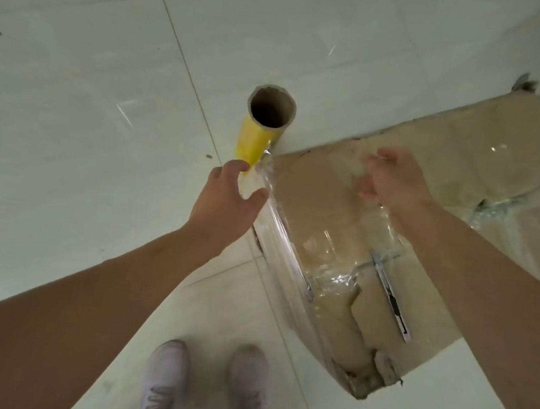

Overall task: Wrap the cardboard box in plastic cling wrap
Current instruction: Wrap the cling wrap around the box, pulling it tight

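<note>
A long cardboard box (436, 174) lies on the tiled floor at the right, its near half covered in clear cling wrap (330, 253). At the box's left corner the cling wrap roll (258, 137) stands upright, with a yellow sleeve and an open cardboard core on top. Film runs from the roll along the box's left edge. My left hand (227, 193) has its thumb and fingers around the roll just below the yellow part. My right hand (389, 179), blurred, lies palm down with its fingers spread on the wrapped top of the box.
My two feet in pale shoes (205, 382) stand on the floor just left of the box's torn near corner (364, 378). Light floor tiles (90, 104) stretch to the left and behind the roll. The box's far end is ragged.
</note>
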The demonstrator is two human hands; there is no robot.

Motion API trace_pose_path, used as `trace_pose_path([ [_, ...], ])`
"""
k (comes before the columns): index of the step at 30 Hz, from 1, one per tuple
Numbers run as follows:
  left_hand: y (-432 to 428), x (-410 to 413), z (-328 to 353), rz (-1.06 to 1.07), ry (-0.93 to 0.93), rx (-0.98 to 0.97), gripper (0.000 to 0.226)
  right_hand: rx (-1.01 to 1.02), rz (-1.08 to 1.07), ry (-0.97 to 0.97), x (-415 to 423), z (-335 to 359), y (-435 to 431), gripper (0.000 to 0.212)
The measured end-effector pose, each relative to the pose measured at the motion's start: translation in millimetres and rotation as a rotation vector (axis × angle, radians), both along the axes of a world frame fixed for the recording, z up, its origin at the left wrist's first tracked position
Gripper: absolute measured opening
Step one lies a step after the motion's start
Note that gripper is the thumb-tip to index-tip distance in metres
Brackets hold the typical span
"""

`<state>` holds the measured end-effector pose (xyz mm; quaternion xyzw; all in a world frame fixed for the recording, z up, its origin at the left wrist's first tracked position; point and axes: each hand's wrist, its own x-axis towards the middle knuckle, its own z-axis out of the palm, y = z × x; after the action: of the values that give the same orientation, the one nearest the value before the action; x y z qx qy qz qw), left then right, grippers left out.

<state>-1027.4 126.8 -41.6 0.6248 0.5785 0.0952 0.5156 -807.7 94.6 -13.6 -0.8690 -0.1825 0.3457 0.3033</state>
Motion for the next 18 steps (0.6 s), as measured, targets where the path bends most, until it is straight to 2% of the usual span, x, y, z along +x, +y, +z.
trace_pose_path([
  [4,-70.7,11.9,7.7,-0.226,-0.013,0.126,0.050,0.036,-0.017,-0.319,26.4,18.8,-69.3,0.049],
  [7,-135.2,27.0,15.6,-0.591,-0.044,0.387,0.052,0.066,-0.159,-0.483,50.8,30.6,-137.2,0.048],
  [9,-181.8,38.0,18.0,-0.856,-0.087,0.581,0.054,0.101,-0.326,-0.517,65.4,32.9,-189.3,0.047],
  [11,-232.6,46.4,17.3,-1.065,-0.177,0.659,0.053,0.111,-0.488,-0.488,77.4,27.5,-244.1,0.049],
  [13,-284.7,49.8,14.2,-1.273,-0.217,0.679,0.054,0.018,-0.624,-0.371,86.1,13.4,-297.8,0.053],
  [15,-331.5,49.6,-2.1,-1.468,-0.147,0.713,0.055,-0.054,-0.731,-0.181,92.3,-8.1,-345.7,0.058],
  [18,-374.1,58.0,-36.0,-1.629,0.124,0.724,0.053,-0.080,-0.813,0.068,90.6,-45.3,-396.4,0.061],
])
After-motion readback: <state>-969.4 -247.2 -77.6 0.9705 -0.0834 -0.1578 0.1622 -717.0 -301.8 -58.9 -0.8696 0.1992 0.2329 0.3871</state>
